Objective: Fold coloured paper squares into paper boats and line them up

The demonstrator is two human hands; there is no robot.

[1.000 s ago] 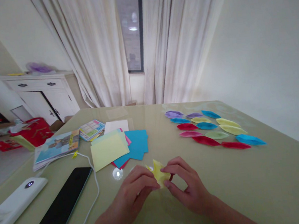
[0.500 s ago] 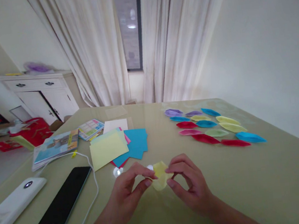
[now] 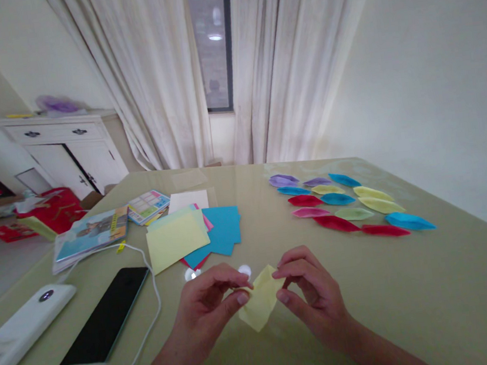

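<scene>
A small piece of pale yellow folded paper (image 3: 262, 298) is held above the near part of the table, between my two hands. My left hand (image 3: 212, 308) pinches its left edge with thumb and fingers. On the other side, the thumb and fingers of my right hand (image 3: 312, 292) grip the right edge. The paper has creases and a partly opened, tilted shape. Beyond the right hand, several folded paper boats (image 3: 337, 223) in red, blue, yellow, green, pink and purple lie in loose rows. Left of the paper is a stack of coloured paper sheets (image 3: 177, 241), a yellow one on top.
A black phone (image 3: 103, 324), a white power bank (image 3: 26, 333) and a white cable (image 3: 156, 294) lie at the left. Behind them are books (image 3: 90, 234) and a printed card (image 3: 149, 206). Curtains (image 3: 155, 81) hang beyond the table's far edge.
The yellow paper has been spread wider and flatter, its lower corner now pointing down toward me. Both hands keep their pinch and have barely moved.
</scene>
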